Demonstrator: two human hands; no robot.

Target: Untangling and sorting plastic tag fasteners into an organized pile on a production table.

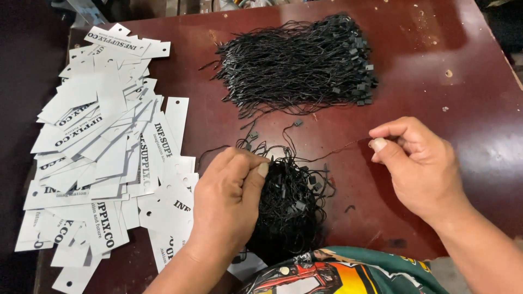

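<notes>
While left hand (229, 201) clamps bundle (289, 207), right fingertips (378, 144) pinch string (327, 153).

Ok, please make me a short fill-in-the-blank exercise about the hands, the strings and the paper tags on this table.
1. The left hand grips a bundle of ____ strings.
2. The right hand pinches a single ____ pulled from that bundle.
3. The white paper tags lie on the ____ side of the table.

Missing words: black; string; left
</notes>
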